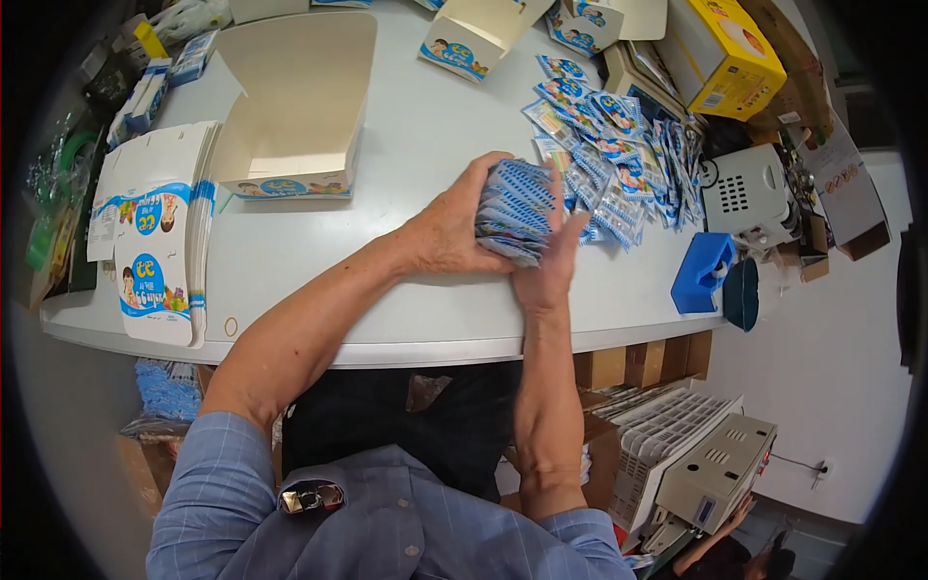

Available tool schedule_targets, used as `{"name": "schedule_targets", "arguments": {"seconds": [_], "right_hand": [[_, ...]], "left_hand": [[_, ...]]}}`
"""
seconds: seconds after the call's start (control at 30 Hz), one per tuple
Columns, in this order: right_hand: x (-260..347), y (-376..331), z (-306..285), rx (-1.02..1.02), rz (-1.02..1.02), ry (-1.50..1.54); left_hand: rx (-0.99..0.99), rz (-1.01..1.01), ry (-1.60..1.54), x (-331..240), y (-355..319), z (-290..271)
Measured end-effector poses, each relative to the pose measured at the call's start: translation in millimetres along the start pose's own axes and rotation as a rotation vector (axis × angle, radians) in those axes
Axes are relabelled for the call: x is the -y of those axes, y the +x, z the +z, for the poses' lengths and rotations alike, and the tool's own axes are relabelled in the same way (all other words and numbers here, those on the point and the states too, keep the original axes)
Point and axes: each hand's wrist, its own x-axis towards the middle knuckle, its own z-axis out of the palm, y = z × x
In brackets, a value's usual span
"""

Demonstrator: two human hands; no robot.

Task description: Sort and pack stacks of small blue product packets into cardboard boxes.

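So far: one stack of blue sachets [517, 211] gathered — on edge, on the white table [406, 174].
Left hand [449, 227]: fingers curled over its top.
Right hand [551, 266]: fingers pressed flat against it.
Left over: loose sachets [619, 145] beside; open carton [295, 106] seemingly empty.

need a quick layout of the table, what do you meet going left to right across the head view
stack of flat printed cartons → open white cardboard box → left hand → bundle of blue sachets held by both hands → loose blue sachet pile → blue plastic tape dispenser
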Motion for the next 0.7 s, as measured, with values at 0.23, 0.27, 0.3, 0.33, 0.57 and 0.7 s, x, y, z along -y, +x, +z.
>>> {"name": "schedule_targets", "arguments": {"seconds": [0.23, 0.27, 0.3, 0.33, 0.57, 0.7], "right_hand": [[0.0, 7.0, 1.1, -0.073, -0.028, -0.016], [0.4, 8.7, 3.1, -0.106, -0.028, 0.039], [-4.9, 10.3, 3.7, -0.079, -0.057, -0.01], [-5.3, 12.2, 5.2, -0.07, -0.052, 0.001], [-3.4, 8.2, 12.5, -0.026, -0.033, 0.078], [-2.7, 7.0, 4.7, -0.037, 0.03, 0.202]], "left_hand": [[0.043, -0.057, 0.022, 1.2, 0.9, -0.8], [0.061, -0.091, 0.057, -2.3, -0.4, 0.0], [0.079, -0.127, 0.095, -4.8, -0.5, 0.1], [0.072, -0.134, 0.106, -2.3, 1.0, 0.4], [-0.083, 0.009, 0.235, -5.5, 3.0, 4.2], [-0.1, -0.089, 0.291, -18.3, -5.9, 5.4]]}}
